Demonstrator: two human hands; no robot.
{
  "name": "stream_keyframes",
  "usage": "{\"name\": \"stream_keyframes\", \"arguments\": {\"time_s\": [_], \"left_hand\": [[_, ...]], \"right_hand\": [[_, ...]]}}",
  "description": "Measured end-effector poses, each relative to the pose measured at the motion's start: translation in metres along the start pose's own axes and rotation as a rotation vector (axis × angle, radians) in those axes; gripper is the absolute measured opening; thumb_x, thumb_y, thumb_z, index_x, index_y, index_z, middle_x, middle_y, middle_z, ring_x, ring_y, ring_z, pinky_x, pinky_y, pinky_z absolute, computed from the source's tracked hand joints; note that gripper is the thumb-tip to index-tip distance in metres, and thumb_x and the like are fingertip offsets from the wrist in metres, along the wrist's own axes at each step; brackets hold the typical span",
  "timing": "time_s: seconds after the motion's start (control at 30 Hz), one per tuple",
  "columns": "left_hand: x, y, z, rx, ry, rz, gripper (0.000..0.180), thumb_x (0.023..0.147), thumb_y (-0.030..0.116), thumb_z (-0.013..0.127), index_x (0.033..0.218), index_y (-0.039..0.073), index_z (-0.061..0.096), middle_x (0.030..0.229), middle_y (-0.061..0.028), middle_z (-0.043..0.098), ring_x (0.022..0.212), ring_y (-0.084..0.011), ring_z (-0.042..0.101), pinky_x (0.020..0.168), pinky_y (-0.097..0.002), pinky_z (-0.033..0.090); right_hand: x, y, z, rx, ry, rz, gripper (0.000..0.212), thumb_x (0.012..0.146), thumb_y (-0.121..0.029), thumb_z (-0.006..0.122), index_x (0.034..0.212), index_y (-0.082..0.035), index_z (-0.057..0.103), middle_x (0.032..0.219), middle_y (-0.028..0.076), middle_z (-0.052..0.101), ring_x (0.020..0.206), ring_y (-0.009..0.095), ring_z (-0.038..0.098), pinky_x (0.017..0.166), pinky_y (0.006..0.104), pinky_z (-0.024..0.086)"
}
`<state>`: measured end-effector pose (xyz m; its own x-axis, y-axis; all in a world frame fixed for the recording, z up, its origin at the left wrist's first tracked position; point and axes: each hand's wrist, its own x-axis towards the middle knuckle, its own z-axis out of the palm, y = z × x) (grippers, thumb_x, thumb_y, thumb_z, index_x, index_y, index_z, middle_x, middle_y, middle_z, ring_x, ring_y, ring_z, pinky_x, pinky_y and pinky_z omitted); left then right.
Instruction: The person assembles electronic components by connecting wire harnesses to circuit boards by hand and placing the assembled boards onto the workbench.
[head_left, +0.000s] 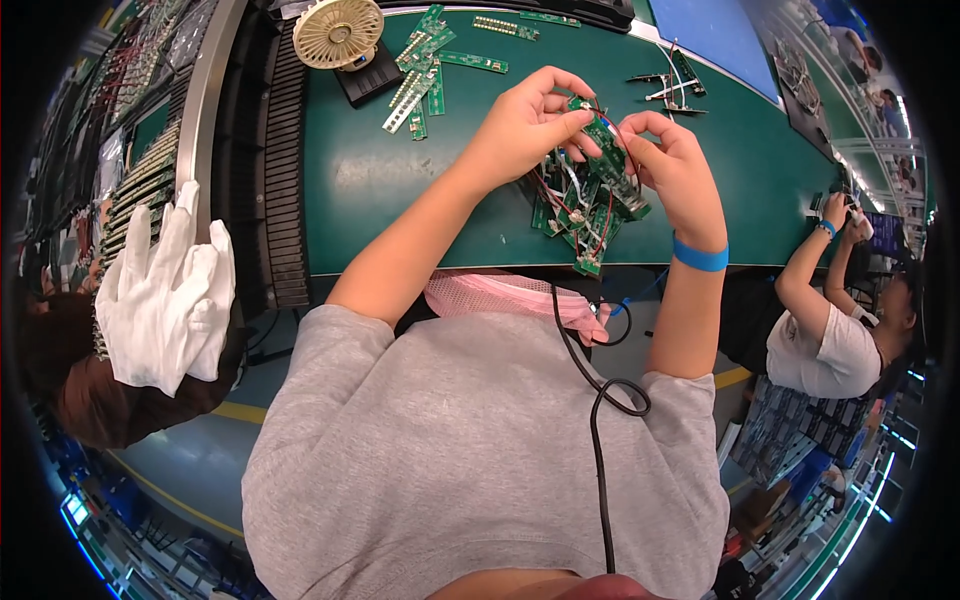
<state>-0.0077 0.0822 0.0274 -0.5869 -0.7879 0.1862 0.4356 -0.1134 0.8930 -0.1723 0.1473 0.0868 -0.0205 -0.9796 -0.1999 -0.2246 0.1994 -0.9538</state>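
My left hand (535,125) is closed on the upper end of a green circuit board (610,160) with parts and thin wires on it. My right hand (680,175), a blue band (700,256) round its wrist, is at the board's right side. Its thumb and forefinger are pinched together at a thin red wire (628,150) that arcs over the board. Under and nearer than my hands lies a pile of wired green boards (590,235) with red, black and white leads, close to the table's near edge. My fingers hide part of the held board.
On the green table (390,190) stand a small beige fan (338,32) and loose narrow green boards (425,70). Wired parts (672,90) lie at the far right. A black slotted rack (285,170) borders the left, with white gloves (170,290) beyond. A co-worker (835,310) works at right.
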Motion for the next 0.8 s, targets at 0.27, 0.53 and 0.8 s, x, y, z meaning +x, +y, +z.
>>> {"name": "stream_keyframes", "arguments": {"time_s": [0.27, 0.53, 0.8], "left_hand": [[-0.0011, -0.0038, 0.0010, -0.049, -0.030, -0.039, 0.023, 0.084, 0.002, 0.050, 0.103, -0.005, 0.041, 0.081, -0.0146, 0.059, 0.070, -0.0202, 0.064, 0.058, -0.0257, 0.052], [-0.0012, -0.0036, 0.0006, -0.052, -0.028, -0.023, 0.021, 0.085, 0.001, 0.049, 0.104, -0.003, 0.042, 0.084, -0.0143, 0.060, 0.072, -0.0203, 0.064, 0.062, -0.0262, 0.053], [-0.0017, -0.0035, 0.0004, -0.059, -0.037, -0.007, 0.020, 0.085, 0.001, 0.049, 0.104, -0.003, 0.042, 0.085, -0.0146, 0.060, 0.073, -0.0204, 0.064, 0.063, -0.0265, 0.053]], "right_hand": [[0.0030, -0.0018, 0.0036, -0.068, 0.051, 0.099, 0.012, 0.081, -0.010, 0.054, 0.082, 0.000, 0.059, 0.057, -0.003, 0.050, 0.045, 0.003, 0.042, 0.040, 0.0192, 0.032], [0.0035, 0.0006, 0.0052, -0.055, 0.060, 0.067, 0.011, 0.080, -0.009, 0.054, 0.079, 0.001, 0.060, 0.056, -0.003, 0.049, 0.045, 0.003, 0.041, 0.040, 0.0195, 0.030], [0.0026, 0.0001, 0.0057, -0.030, 0.071, 0.063, 0.010, 0.080, -0.007, 0.054, 0.077, 0.001, 0.060, 0.056, -0.003, 0.049, 0.046, 0.003, 0.041, 0.041, 0.0199, 0.030]]}}
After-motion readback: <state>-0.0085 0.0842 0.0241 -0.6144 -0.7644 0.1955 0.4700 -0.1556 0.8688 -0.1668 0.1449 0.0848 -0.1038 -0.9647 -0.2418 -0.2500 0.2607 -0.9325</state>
